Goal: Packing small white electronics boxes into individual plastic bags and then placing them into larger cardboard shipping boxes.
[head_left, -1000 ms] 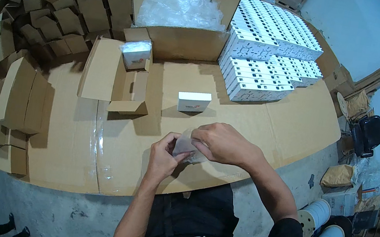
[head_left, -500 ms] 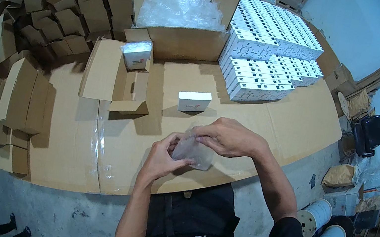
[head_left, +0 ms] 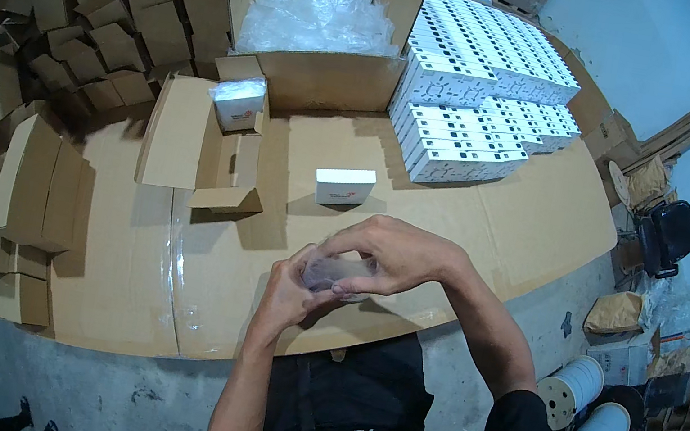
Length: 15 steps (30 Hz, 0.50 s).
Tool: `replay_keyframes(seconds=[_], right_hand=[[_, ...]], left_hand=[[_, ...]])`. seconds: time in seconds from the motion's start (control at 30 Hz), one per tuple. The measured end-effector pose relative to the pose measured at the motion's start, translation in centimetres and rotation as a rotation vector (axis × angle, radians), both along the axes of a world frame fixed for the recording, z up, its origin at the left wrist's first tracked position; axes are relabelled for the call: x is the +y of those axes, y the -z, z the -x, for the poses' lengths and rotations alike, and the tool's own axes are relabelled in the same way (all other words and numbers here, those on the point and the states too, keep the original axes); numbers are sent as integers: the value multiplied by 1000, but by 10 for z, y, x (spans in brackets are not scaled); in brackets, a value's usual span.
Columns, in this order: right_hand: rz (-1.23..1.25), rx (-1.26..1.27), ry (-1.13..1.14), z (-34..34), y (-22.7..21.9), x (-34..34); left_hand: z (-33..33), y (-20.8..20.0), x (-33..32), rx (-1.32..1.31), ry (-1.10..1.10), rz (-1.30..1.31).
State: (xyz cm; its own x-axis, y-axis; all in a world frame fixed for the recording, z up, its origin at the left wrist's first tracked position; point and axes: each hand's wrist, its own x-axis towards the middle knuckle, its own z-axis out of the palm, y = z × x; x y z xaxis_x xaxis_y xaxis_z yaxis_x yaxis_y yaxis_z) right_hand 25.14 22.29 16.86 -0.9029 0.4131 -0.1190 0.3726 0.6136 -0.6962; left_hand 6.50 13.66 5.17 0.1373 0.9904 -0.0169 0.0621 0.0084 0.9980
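Between my two hands is a clear plastic bag [head_left: 333, 274], held just above the near part of the cardboard-covered table. My left hand [head_left: 289, 290] is closed on its left side. On the far and right side, the curved fingers and thumb of my right hand [head_left: 388, 259] grip the same bag. Just beyond my hands a small white box [head_left: 344, 186] stands on the table. To its left is an open brown carton [head_left: 226, 198], with a plastic-wrapped white box [head_left: 238, 105] at its far end.
A large carton [head_left: 330, 83] full of clear plastic bags [head_left: 318, 21] stands at the back. Right of it are stacked white boxes [head_left: 466, 149]. Many open brown cartons [head_left: 133, 34] are piled at the far left, and folded-up ones [head_left: 40, 183] stand nearer. Cable spools [head_left: 571, 390] sit on the floor at right.
My right hand has come down and round the bag, closer to my left hand. The bag, earlier hanging flat between my fingers, is now rounded and partly covered by them.
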Motion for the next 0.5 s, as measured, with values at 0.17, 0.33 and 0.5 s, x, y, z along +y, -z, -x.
replay_keyframes(seconds=[0.17, 0.33, 0.5], right_hand=[[-162, 225, -63, -4, 9, 3], [-24, 370, 363, -28, 9, 24], [-216, 529, 813, -34, 62, 40]], left_hand=[[2, -12, 1, 145, 4, 37], [3, 3, -1, 94, -64, -53], [3, 8, 6, 23, -72, 24]])
